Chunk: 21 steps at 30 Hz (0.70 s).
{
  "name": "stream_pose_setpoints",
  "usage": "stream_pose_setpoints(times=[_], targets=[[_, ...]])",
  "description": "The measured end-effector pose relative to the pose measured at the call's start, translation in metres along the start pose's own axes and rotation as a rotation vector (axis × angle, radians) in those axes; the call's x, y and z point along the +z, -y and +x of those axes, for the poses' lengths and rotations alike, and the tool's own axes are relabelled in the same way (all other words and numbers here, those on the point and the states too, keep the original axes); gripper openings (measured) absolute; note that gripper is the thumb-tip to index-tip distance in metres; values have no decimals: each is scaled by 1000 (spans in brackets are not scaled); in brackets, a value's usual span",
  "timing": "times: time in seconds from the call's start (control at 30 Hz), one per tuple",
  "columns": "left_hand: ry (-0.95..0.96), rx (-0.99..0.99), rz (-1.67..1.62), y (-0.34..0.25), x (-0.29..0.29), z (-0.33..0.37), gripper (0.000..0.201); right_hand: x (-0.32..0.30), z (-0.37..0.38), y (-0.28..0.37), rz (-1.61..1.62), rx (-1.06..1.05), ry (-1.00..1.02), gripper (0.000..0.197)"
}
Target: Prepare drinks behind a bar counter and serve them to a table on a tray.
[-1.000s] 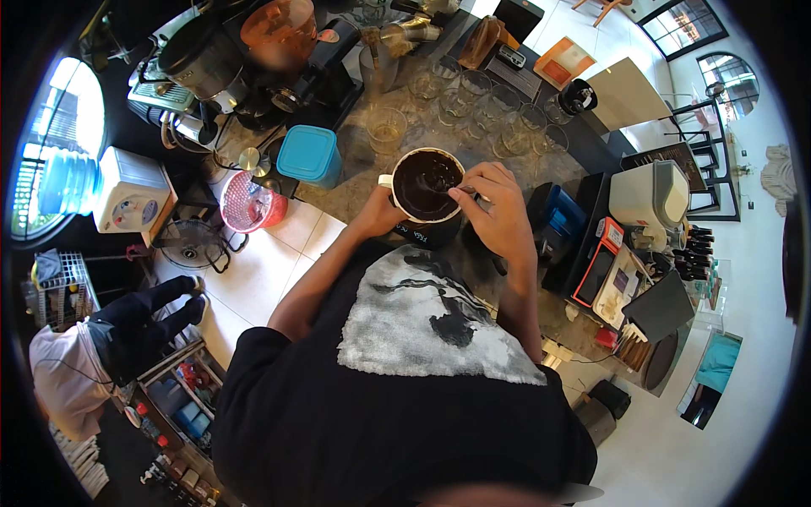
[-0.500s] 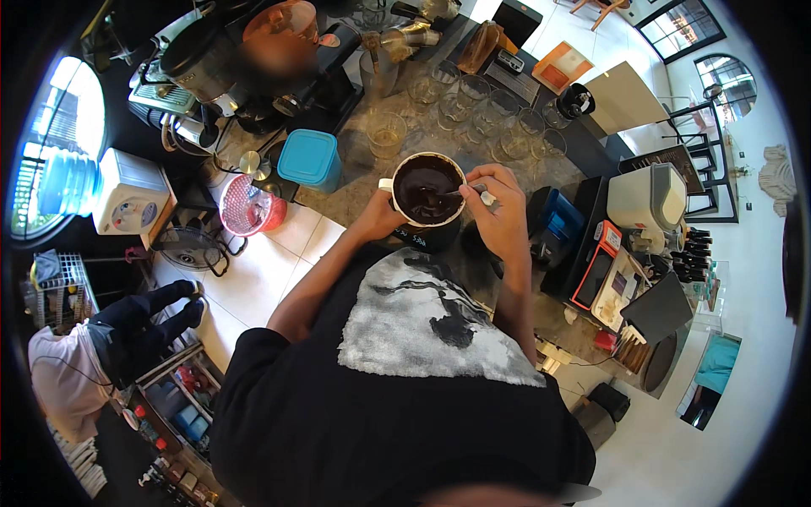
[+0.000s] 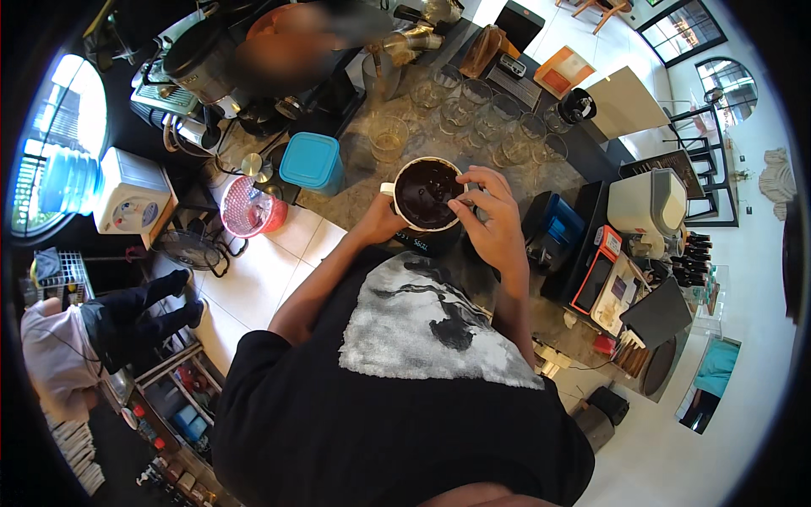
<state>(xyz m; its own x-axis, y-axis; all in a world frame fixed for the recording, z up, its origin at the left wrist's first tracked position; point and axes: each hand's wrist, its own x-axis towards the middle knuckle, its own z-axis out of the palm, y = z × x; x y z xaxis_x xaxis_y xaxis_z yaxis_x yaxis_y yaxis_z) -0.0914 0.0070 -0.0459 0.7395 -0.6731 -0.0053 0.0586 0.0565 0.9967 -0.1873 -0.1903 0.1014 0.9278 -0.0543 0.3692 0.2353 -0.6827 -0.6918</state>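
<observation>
Clasping the mug on its left side near the handle, the left grip is grasping it at the near side of the bench, its forearm slanting up from the lower left. The right grip is hanging at the opposite rim above a steeper forearm, the thumb and fingers bending inward over the dark drink; whether they are pinching anything I cannot tell. A black scale with lit digits is showing just below the mug in view. A blue tub is standing to the left, and clear glasses are clustering beyond, toward the upper right.
</observation>
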Motion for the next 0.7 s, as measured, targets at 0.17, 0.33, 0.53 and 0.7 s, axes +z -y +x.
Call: stream_pose_setpoints(times=[0.17,0.33,0.53,0.7], targets=[[7,17,-5,-5,0,0,42,-2,1,-2,-31,34,-79,11],[21,14,21,-9,-1,-2,41,3,-1,-2,-197,44,-139,12],[-23,3,7,-3,-1,-2,40,6,-1,-2,-144,22,-85,12],[11,88,-10,6,2,3,39,3,1,-1,-173,67,-58,8]])
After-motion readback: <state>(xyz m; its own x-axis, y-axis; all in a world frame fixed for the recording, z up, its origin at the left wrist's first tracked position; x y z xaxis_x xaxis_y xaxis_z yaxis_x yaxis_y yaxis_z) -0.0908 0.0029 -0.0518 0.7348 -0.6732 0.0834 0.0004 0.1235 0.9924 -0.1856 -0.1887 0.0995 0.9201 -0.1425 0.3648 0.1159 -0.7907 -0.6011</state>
